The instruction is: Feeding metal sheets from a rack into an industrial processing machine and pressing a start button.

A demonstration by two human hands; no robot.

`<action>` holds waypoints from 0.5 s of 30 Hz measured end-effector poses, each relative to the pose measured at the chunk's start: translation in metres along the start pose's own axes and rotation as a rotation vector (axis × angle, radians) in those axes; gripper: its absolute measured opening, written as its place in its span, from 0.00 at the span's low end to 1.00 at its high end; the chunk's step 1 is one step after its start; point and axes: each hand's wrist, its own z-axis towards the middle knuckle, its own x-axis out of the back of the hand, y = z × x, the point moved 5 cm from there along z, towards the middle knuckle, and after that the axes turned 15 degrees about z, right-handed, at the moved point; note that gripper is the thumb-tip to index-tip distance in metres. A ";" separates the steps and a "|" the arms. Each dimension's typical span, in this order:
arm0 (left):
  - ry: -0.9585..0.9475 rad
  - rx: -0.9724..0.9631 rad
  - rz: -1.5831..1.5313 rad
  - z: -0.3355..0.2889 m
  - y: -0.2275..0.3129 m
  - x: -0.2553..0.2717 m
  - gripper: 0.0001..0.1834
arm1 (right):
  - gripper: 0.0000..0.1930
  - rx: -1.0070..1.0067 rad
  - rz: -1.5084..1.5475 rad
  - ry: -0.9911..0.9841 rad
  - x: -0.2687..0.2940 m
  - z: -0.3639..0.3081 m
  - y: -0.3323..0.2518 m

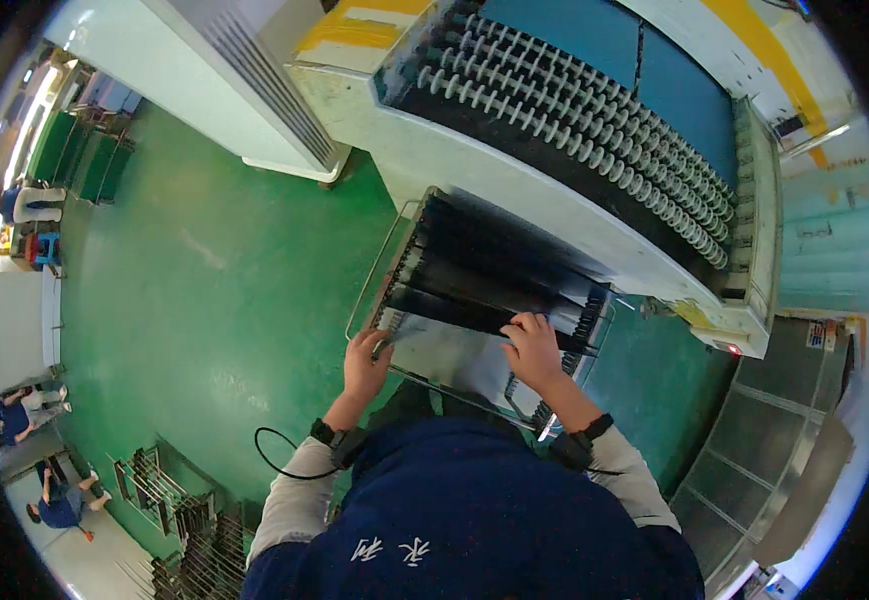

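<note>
A wire-framed rack [425, 352] stands in front of me, with several thin dark panels [500, 255] held on edge between its slotted sides. At the rack's near left side is my left hand [365, 365], its bent fingers apart beside the slotted strip [392, 320]. My right hand [535, 352] reaches over the near right part of the rack. Its fingertips touch or hover by the closest dark panel [455, 308], with a gap between thumb and forefinger. Whether the fingertips press on that panel is hard to tell.
Just beyond the rack runs a pale conveyor machine [575, 195] with rows of white rollers [585, 130]. A white cabinet [255, 90] stands far left. Metal racks [190, 520] sit behind at lower left, a grey metal structure [765, 440] at right. Other people [60, 505] are at the left edge.
</note>
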 end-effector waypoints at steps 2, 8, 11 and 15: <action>-0.028 0.026 -0.002 -0.007 0.002 0.008 0.15 | 0.10 -0.001 -0.056 -0.037 -0.009 -0.001 0.004; -0.015 -0.028 0.001 -0.027 -0.020 0.008 0.16 | 0.06 -0.011 -0.248 -0.064 -0.038 -0.007 0.006; -0.015 -0.033 -0.007 -0.035 -0.021 0.011 0.16 | 0.05 -0.007 -0.329 -0.079 -0.048 -0.014 0.006; -0.065 0.013 -0.056 -0.044 -0.029 0.011 0.17 | 0.04 0.034 -0.299 -0.060 -0.052 -0.015 0.002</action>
